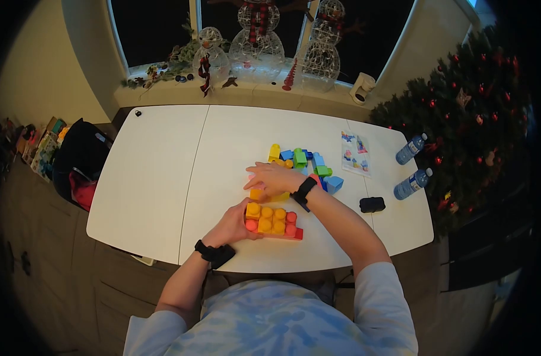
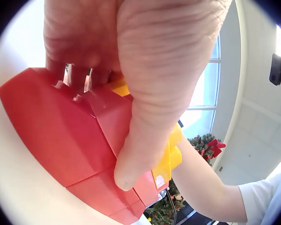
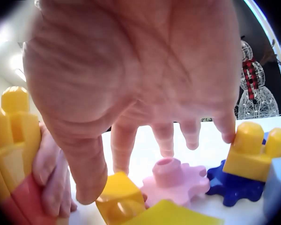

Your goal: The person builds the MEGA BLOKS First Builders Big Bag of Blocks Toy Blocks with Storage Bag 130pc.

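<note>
My left hand [image 1: 227,226] grips the left end of a stack of toy building blocks [image 1: 272,221], yellow studded blocks over red ones. In the left wrist view the thumb presses along the side of the red blocks [image 2: 61,129]. Palm down, my right hand [image 1: 275,180] reaches over the loose blocks with fingers spread. Its thumb tip is right at a small yellow block [image 3: 118,199], the index finger just behind. Beyond those fingers lies a pink gear-shaped block [image 3: 171,185]. Farther right, a yellow two-stud block [image 3: 247,163] overlaps a dark blue gear piece [image 3: 234,191].
Several loose blocks, among them a green block [image 1: 299,158] and a light blue block [image 1: 334,184], lie past the right hand. To the right are a picture sheet [image 1: 356,154], a black case [image 1: 372,204] and two water bottles [image 1: 413,184]. A Christmas tree [image 1: 460,118] stands beyond the table.
</note>
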The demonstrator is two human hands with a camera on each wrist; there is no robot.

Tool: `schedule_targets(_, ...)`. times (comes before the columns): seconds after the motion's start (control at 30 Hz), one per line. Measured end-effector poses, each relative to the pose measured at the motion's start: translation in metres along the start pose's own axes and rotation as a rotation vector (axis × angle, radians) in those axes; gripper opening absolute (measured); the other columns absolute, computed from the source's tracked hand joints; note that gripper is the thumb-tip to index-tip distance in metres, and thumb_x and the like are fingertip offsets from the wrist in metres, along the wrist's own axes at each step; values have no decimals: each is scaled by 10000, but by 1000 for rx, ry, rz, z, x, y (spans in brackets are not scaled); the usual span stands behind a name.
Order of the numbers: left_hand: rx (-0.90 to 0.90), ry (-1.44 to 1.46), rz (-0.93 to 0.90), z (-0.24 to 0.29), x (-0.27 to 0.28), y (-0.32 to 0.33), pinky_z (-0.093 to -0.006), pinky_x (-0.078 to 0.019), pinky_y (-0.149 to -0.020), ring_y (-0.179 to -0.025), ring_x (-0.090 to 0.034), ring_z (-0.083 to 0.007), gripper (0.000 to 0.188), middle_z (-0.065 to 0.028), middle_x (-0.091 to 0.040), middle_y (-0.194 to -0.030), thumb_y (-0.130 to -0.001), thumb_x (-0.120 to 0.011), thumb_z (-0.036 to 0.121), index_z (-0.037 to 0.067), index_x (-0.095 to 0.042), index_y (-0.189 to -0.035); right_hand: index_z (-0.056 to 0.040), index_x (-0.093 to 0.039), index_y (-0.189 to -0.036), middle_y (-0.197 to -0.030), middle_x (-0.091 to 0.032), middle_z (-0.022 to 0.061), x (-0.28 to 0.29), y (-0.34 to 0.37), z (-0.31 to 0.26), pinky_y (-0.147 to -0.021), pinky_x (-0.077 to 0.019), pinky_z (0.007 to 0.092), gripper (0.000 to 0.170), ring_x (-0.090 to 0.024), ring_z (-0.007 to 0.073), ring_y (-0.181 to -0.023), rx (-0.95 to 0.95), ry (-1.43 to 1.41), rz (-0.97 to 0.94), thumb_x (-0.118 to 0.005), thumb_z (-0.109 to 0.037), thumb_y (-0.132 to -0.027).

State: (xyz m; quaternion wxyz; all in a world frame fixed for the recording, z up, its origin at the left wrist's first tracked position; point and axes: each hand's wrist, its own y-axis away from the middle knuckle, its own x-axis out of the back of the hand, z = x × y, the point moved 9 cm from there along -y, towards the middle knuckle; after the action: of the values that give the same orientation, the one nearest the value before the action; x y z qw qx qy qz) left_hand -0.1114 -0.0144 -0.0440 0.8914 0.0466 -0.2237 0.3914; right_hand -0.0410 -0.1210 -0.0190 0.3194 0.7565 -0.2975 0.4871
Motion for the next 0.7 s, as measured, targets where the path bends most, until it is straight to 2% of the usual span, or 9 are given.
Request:
schedule_targets(0.07,-14,10,-2,5,4,3,-363,-554,-946,-1027,-709,-244,722,-115,-720,-1139,-652,-963,205,43,-557,-1226,-286,-731,-1263,-1555,-478,69,-17,3,-3,-1139,-262,731,515,-391,303,-1466,12,74,-15,-846,-232,-764)
schedule_targets(0.1,-11,7,-2,7,6,5,-363,-554,-946,-1027,-709,-244,722,-115,-720,-1139,-652,-963,205,43,-557,-1226,-286,-731,-1263,-1555,-478,69,-20,4,0,-1139,-262,731,515,-391,303,-1466,14,71,-13,-846,-232,-764)
schedule_targets(0.17,51,12,-25,6,10,6,-356,-558,-922,-983,-708,-234,669,-102,-724,-1080,-650,-964,197,51,-558,-1161,-257,-753,-1183,-1386,-578,11,-20,11,-1,-1153,-278,694,482,-463,274,-1388,48,136,-3,-874,-217,-718)
schedule_targets(0.27,64,-5,-13,1,17,6,-353,-561,-898,-952,-700,-216,654,-88,-719,-1040,-645,-968,196,55,-545,-1123,-222,-759,-1118,-1233,-602,-25,-18,31,6,-1156,-290,676,447,-512,244,-1312,31,175,46,-874,-149,-692)
schedule_targets(0.37,106,-25,32,-1,28,5,-343,-564,-890,-936,-688,-191,662,-84,-710,-1028,-644,-976,200,51,-541,-1120,-195,-760,-1092,-1207,-604,-31,-14,50,12,-1167,-289,663,442,-532,232,-1277,2,147,104,-861,-77,-678)
schedule_targets(0.5,112,-5,119,-7,34,4,-337,-567,-886,-944,-685,-174,659,-80,-707,-1033,-650,-980,208,49,-536,-1110,-187,-742,-1142,-1409,-568,18,-18,76,31,-1201,-251,650,460,-451,268,-1423,-100,180,74,-817,-39,-713)
schedule_targets(0.53,99,-25,146,-6,34,4,-348,-567,-872,-945,-696,-225,660,-105,-705,-1028,-644,-963,193,46,-525,-1115,-176,-732,-1165,-1516,-507,49,-20,81,36,-1211,-245,639,461,-386,290,-1487,-148,175,32,-810,-45,-730)
schedule_targets(0.57,85,-45,173,-5,35,4,-358,-567,-858,-946,-707,-277,661,-131,-702,-1023,-637,-946,178,43,-515,-1120,-176,-732,-1165,-1516,-507,49,-21,85,38,-1211,-245,639,461,-386,290,-1487,-148,175,32,-810,-45,-730)
schedule_targets(0.7,65,-13,195,-6,34,4,-359,-568,-861,-957,-710,-272,663,-126,-703,-1031,-643,-945,181,48,-512,-1127,-123,-715,-1174,-1501,-527,89,-11,104,42,-1219,-282,570,454,-387,301,-1484,-163,109,219,-807,-41,-737)
